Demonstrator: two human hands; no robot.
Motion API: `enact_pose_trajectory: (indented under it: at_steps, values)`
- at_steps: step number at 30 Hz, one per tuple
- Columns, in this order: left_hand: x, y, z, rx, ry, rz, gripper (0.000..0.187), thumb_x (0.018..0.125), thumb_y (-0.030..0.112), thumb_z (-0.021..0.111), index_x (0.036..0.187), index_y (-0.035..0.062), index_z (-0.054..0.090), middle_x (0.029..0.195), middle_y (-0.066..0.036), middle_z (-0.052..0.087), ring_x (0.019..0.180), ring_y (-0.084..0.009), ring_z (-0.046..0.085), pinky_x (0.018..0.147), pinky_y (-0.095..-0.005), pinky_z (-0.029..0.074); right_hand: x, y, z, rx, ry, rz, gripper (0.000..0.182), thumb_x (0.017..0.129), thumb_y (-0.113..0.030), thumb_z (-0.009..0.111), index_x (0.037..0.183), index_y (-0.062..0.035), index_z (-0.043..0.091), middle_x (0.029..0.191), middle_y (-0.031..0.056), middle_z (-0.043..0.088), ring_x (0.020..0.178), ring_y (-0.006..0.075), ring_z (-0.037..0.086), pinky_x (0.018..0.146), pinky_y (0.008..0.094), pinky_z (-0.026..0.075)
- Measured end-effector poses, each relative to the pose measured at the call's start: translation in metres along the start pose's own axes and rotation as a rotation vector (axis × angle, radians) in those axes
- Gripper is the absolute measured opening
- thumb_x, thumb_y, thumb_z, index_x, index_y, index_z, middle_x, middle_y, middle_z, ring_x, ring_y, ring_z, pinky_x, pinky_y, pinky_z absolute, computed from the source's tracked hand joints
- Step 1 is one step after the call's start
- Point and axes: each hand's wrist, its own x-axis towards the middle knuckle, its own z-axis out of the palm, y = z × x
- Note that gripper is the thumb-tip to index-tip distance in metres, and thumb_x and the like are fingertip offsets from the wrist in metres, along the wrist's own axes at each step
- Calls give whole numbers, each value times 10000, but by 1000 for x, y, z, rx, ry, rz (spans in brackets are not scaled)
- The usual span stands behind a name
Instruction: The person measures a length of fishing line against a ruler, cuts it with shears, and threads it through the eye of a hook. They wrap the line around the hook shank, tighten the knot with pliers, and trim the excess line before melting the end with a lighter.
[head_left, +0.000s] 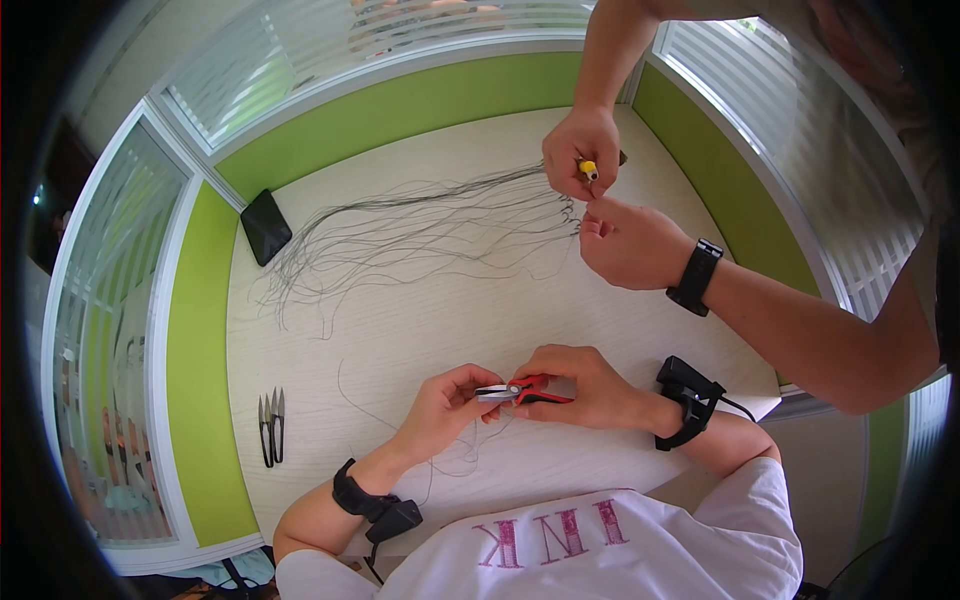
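Observation:
Red-handled pliers (540, 389) are held in my right hand (590, 392), their metal jaws pointing left. My left hand (440, 408) pinches something at the jaw tips, too small to make out. A thin dark thread (432, 470) trails below my left hand and curls on the table. Each of my wrists wears a black strap with a box. Farther back, many long dark threads (400, 220) lie spread across the table.
A co-worker's two hands (635, 245) meet at the back right over the thread ends, one holding a yellow-tipped tool (588, 170). A black flat object (265, 228) lies back left. Two black-handled snips (272, 430) rest at the left edge. Green partitions (420, 100) border the table.

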Motion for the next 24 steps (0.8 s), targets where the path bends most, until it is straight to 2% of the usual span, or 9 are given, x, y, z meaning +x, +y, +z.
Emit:
enact_pose_trajectory:
  at_steps: [2,4,24]
  values:
    - [0,-1,-1,0,-2,2,192,835,-79,508,1024,-67,543,903,-108,609,741,-134,563,686,-275,470,0,-1,0,2,-2,2,325,732,-210,750,958,0,646,810,82,603,702,189,546,633,293,443]
    - [0,-3,-2,-18,-29,31,161,901,44,552,1036,-44,552,921,-83,640,754,-95,555,688,-238,462,0,0,-1,-2,-8,9,328,732,-212,752,961,-2,647,810,79,601,703,185,542,629,292,439]
    - [0,-2,-1,-15,-5,15,163,889,38,566,1029,-44,558,879,-64,617,748,-93,560,682,-232,466,0,0,-1,27,-14,27,333,735,-194,751,978,5,639,840,86,608,738,187,556,651,290,447]
